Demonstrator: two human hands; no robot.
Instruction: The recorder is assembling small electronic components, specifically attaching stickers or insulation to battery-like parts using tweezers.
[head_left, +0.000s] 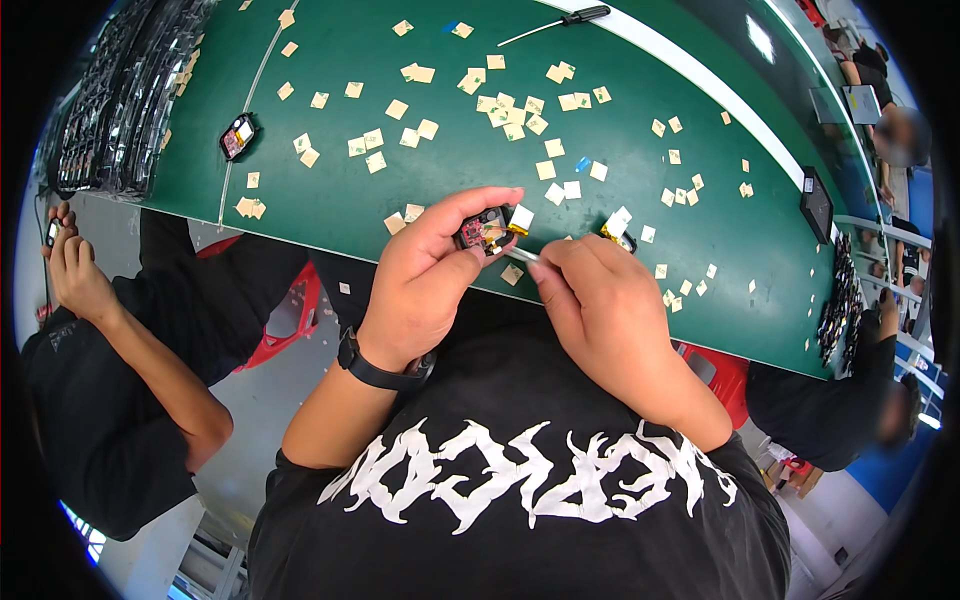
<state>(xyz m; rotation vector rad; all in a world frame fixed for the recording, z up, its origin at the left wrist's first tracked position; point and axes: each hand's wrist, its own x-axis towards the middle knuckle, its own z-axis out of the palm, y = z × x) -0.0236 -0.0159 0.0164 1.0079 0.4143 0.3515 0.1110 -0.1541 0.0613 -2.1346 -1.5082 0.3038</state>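
Note:
My left hand [415,285] is closed around a small black electronic device [480,231] at the near edge of the table. Its casing is open, and a red circuit board shows inside. A white-and-yellow battery-like piece [521,219] sticks out at its right side. My right hand [610,305] pinches a thin, pale, stick-like tool [523,256], whose tip points at the lower edge of the device; the exact contact is too small to tell. Just beyond my right hand lies another opened unit [622,233] with a white-and-yellow piece, partly hidden by the hand.
Many cream paper squares [397,109] are scattered over the green table [330,200]. A black-handled screwdriver [575,17] lies at the far edge, another open device [238,138] at left. Black trays [125,100] stack far left; a black box [816,205] sits right. A co-worker's hands [75,265] work at left.

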